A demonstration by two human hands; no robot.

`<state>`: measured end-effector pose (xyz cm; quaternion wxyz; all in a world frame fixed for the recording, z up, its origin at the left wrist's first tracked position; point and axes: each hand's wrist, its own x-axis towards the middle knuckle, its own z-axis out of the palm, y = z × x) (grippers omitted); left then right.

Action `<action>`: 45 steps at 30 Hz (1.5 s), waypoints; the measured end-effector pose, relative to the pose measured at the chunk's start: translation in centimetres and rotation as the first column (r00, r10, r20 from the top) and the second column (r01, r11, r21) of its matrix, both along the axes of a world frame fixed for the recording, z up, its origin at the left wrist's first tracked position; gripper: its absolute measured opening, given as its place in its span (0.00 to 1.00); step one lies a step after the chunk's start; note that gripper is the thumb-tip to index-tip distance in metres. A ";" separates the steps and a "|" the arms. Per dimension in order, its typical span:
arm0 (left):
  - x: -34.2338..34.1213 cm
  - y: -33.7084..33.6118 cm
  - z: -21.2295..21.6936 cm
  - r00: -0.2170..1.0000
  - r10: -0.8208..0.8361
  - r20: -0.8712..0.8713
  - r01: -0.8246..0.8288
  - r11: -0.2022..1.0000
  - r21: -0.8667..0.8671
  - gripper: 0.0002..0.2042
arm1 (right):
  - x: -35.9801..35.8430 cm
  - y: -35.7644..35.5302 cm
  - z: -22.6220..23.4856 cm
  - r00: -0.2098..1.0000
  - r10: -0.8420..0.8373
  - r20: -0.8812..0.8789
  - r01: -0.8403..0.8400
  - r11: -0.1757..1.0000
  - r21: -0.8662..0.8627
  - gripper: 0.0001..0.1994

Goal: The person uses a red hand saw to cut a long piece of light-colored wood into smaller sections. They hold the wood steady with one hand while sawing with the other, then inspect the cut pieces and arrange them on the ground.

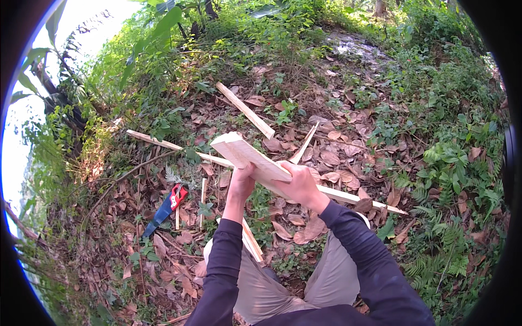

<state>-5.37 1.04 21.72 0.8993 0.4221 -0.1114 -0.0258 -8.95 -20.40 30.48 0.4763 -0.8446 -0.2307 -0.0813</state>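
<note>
Sloping forest ground (348, 108), thick with dry brown leaves, ferns and low green plants, fills the view; bright sky shows at the upper left behind broad leaves. Light is dappled, strongest along the top.

Largest item in hand: a pale, flat wooden board (247, 155), freshly cut, clean square end pointing up and left, grain visible on its broad face. It is held up in front of the person, tilted, above the leaf litter and clear of it. Right hand (296, 182) wraps the board's lower end, grip closed around it. Left hand (242, 179) closes on the board's underside edge just beside the right hand, fingers curled on the wood.

Behind the board a long thin pale stick (163, 143) runs across the ground from the left to the lower right, passing under the hands. Another pale lath (246, 110) lies uphill, well apart from the board. A thin splinter (304, 144) angles up just right of the board.

Left of the person's knees a handsaw with a red-and-black handle and blue blade cover (166, 206) lies on the leaves, well apart from both hands. Small wood strips (251, 242) rest by the left knee.

Open leaf litter surrounds the hands on all sides.
</note>
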 end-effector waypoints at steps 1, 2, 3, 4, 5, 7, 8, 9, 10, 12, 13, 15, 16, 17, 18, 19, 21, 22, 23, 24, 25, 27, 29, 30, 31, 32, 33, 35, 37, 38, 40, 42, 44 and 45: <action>0.0 0.2 0.1 0.999 -0.054 0.002 0.054 0.998 -0.037 0.28 | -0.5 0.4 0.2 0.999 -0.023 0.025 0.023 1.000 -0.016 0.21; 0.0 0.3 0.2 0.997 -0.076 0.010 0.076 0.997 -0.029 0.24 | -1.2 0.7 0.4 0.993 -0.037 0.112 0.039 0.999 -0.017 0.19; 0.2 0.2 0.3 0.992 -0.122 0.042 0.124 0.990 -0.068 0.22 | -1.7 1.0 0.1 0.991 -0.062 0.118 0.064 0.998 -0.008 0.18; 0.4 0.0 0.6 0.984 -0.160 0.077 0.168 0.980 -0.109 0.21 | -2.1 1.3 -0.1 0.989 -0.082 0.126 0.083 0.997 -0.004 0.17; 0.7 -0.2 1.0 0.974 -0.196 0.113 0.211 0.966 -0.149 0.19 | -2.5 1.5 -0.4 0.986 -0.099 0.133 0.100 0.995 0.001 0.16; 0.9 -0.2 1.0 0.951 -0.278 0.135 0.299 0.939 -0.172 0.14 | -2.9 1.8 -0.7 0.974 -0.104 0.201 0.106 0.994 0.004 0.16; 0.9 0.1 0.8 0.947 -0.298 0.121 0.316 0.932 -0.178 0.14 | -3.0 1.9 -0.9 0.974 -0.101 0.204 0.102 0.995 0.007 0.16; 0.9 0.4 0.6 0.942 -0.317 0.107 0.332 0.925 -0.184 0.13 | -3.2 2.1 -1.1 0.974 -0.097 0.207 0.097 0.995 0.010 0.17; 0.6 0.3 0.9 0.941 -0.322 0.105 0.338 0.916 -0.216 0.10 | -3.4 2.1 -1.1 0.978 -0.095 0.188 0.095 0.995 0.006 0.17; 0.5 0.4 1.1 0.932 -0.335 0.139 0.359 0.909 -0.214 0.12 | -3.9 2.2 -1.2 0.985 -0.086 0.151 0.087 0.996 0.000 0.17; 0.7 0.2 1.8 0.924 -0.345 0.163 0.374 0.903 -0.213 0.13 | -3.8 2.0 -1.5 0.980 -0.079 0.183 0.079 0.997 0.008 0.18; 0.7 0.3 3.1 0.926 -0.330 0.182 0.357 0.924 -0.140 0.12 | -3.5 1.6 -2.4 0.967 -0.064 0.248 0.060 0.998 0.024 0.21; 0.6 0.4 3.9 0.925 -0.319 0.205 0.341 0.936 -0.086 0.12 | -3.4 1.4 -2.1 0.969 -0.053 0.241 0.043 0.998 0.049 0.22; 0.4 0.4 4.7 0.923 -0.308 0.229 0.323 0.946 -0.032 0.12 | -3.1 1.4 -2.1 0.968 -0.055 0.245 0.031 0.995 0.100 0.22; 0.1 0.4 5.1 0.926 -0.266 0.268 0.273 0.962 0.012 0.14 | -2.8 1.4 -2.1 0.967 -0.057 0.248 0.020 0.989 0.150 0.22; -0.2 0.4 5.7 0.933 -0.247 0.260 0.240 0.969 0.060 0.15 | -2.6 1.3 -2.1 0.967 -0.062 0.249 0.012 0.981 0.195 0.22; -0.6 0.3 6.6 0.946 -0.210 0.248 0.175 0.972 0.155 0.17 | -2.1 1.2 -2.0 0.968 -0.068 0.242 0.002 0.965 0.262 0.19; -1.0 1.3 6.1 0.959 -0.180 0.217 0.127 0.963 0.237 0.22 | -1.8 1.5 -2.0 0.969 -0.046 0.242 -0.021 0.963 0.269 0.18; -1.1 1.9 5.5 0.977 -0.149 0.154 0.109 0.964 0.243 0.21 | -1.6 1.6 -2.0 0.970 -0.028 0.240 -0.040 0.961 0.272 0.18; -1.2 2.4 5.0 0.989 -0.118 0.089 0.092 0.964 0.249 0.21 | -1.4 1.8 -1.9 0.975 -0.015 0.224 -0.052 0.955 0.292 0.18; -1.3 2.4 4.8 0.996 -0.090 0.024 0.081 0.964 0.254 0.20 | -1.3 1.8 -2.0 0.979 -0.005 0.203 -0.055 0.956 0.287 0.18; -1.4 2.3 4.4 0.998 -0.059 0.014 0.055 0.973 0.226 0.26 | -1.3 1.6 -2.2 0.987 0.016 0.162 -0.061 0.958 0.279 0.18; -1.8 1.8 5.1 0.999 -0.029 0.018 0.024 0.975 0.220 0.31 | -1.4 1.6 -2.2 0.994 0.029 0.105 -0.058 0.957 0.283 0.18; -1.9 1.7 5.6 1.000 -0.018 0.016 0.013 0.968 0.251 0.31 | -1.4 1.6 -2.2 0.996 0.036 0.076 -0.056 0.957 0.286 0.18; -2.0 1.4 6.2 1.000 -0.006 0.016 0.002 0.960 0.281 0.31 | -1.3 1.5 -2.1 0.998 0.029 0.048 -0.042 0.954 0.298 0.20; -2.1 1.1 6.9 1.000 0.004 0.016 -0.009 0.950 0.311 0.31 | -1.2 1.4 -2.2 1.000 0.021 0.021 -0.026 0.951 0.310 0.21; -2.3 0.7 7.6 1.000 0.007 0.027 -0.016 0.941 0.339 0.31 | -1.0 1.3 -2.3 1.000 0.013 -0.007 -0.010 0.947 0.321 0.23; -2.9 -0.1 8.7 0.999 0.018 0.043 -0.033 0.917 0.397 0.30 | -0.1 1.4 -3.9 0.996 0.040 -0.076 -0.012 0.941 0.337 0.23; -3.1 -0.9 8.7 0.993 0.055 0.103 -0.096 0.891 0.444 0.28 | 0.2 1.1 -4.5 0.985 0.069 -0.159 -0.004 0.925 0.380 0.22; -3.2 -1.5 9.0 0.993 0.082 0.086 -0.113 0.877 0.468 0.27 | 0.3 1.0 -4.3 0.975 0.088 -0.205 0.005 0.910 0.415 0.22; -3.2 -1.9 9.2 0.992 0.086 0.087 -0.119 0.850 0.512 0.29 | 0.5 1.0 -4.3 0.948 0.128 -0.291 0.028 0.879 0.476 0.21; -3.3 -2.4 9.4 0.995 0.075 0.060 -0.094 0.891 0.443 0.29 | 0.6 0.7 -4.5 0.946 0.134 -0.295 0.018 0.888 0.460 0.22; -3.5 -2.7 10.0 0.995 0.067 0.070 -0.094 0.840 0.535 0.28 | 0.5 0.3 -4.2 0.933 0.135 -0.333 0.025 0.900 0.435 0.22; -3.6 -2.8 10.5 0.999 0.054 0.007 -0.049 0.831 0.554 0.27 | 0.5 -0.2 -3.7 0.915 0.131 -0.383 0.029 0.923 0.384 0.24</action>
